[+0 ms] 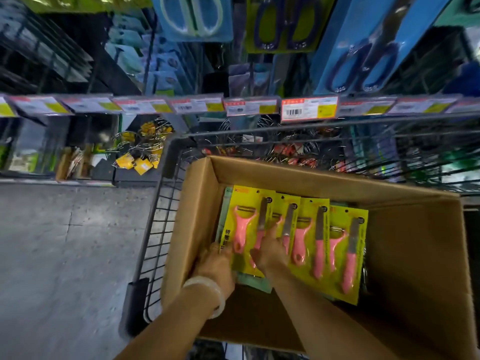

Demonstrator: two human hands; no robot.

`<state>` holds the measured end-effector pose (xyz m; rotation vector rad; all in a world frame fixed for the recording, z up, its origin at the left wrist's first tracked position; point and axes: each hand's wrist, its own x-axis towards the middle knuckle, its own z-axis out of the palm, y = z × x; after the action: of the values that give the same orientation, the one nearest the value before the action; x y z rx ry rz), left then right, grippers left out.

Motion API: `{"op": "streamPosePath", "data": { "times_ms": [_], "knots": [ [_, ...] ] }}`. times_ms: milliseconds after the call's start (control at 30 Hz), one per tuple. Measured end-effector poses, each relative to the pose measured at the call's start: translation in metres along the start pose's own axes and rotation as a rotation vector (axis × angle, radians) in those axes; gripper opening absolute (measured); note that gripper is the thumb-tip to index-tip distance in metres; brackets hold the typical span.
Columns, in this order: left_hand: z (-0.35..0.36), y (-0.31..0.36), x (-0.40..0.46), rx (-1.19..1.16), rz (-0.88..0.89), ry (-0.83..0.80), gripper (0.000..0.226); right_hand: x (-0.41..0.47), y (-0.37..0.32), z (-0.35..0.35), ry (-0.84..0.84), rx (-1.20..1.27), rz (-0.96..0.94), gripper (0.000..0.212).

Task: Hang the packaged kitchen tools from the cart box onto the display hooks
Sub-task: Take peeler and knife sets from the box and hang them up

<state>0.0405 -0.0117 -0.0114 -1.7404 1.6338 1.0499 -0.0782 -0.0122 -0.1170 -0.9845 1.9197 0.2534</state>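
Head view, lower centre of frame: open brown cardboard box (415, 242) sitting in black wire cart (161, 224). Inside box, overlapping row of yellow-carded packs holding pink peelers and pink-handled knives (309, 237), lying flat, leftmost on top. Left hand (217, 265), pale bangle (207, 292) on wrist, fingers curled round lower-left edge of leftmost pack (246, 229). Right hand (270, 252) resting on same pack, fingers extended across its right side. Upper frame: blue and yellow carded scissors (283, 22) hanging above row of shelf price labels (309, 109). Left of frame: grey concrete floor (65, 242).
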Motion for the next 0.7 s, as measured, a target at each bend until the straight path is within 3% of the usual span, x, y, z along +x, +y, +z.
{"op": "streamPosePath", "data": {
  "times_ms": [100, 233, 333, 433, 500, 600, 700],
  "knots": [
    [-0.002, -0.001, 0.003, -0.058, -0.019, 0.0, 0.062, 0.001, 0.003, -0.015, -0.064, 0.234, 0.132, 0.056],
    [-0.006, 0.004, 0.004, -0.235, -0.063, -0.015, 0.059, -0.024, 0.022, -0.039, -0.167, 0.326, 0.14, 0.082],
    [-0.001, 0.011, 0.006, -0.614, -0.14, -0.088, 0.079, -0.052, 0.035, -0.057, -0.19, 0.427, 0.063, 0.072],
    [0.02, 0.018, 0.016, -0.94, -0.311, -0.064, 0.12, -0.071, 0.038, -0.063, -0.233, 0.501, 0.012, 0.069],
    [0.018, 0.028, 0.008, -1.048, -0.366, 0.008, 0.105, -0.069, 0.04, -0.057, -0.259, 0.555, -0.026, 0.067],
    [0.015, 0.026, 0.004, -1.094, -0.396, 0.13, 0.069, -0.054, 0.043, -0.053, -0.262, 0.618, -0.043, 0.048],
    [0.016, 0.017, 0.007, -1.062, -0.397, 0.19, 0.064, -0.029, 0.05, -0.062, -0.126, 0.422, -0.019, 0.038]
  ]
}}
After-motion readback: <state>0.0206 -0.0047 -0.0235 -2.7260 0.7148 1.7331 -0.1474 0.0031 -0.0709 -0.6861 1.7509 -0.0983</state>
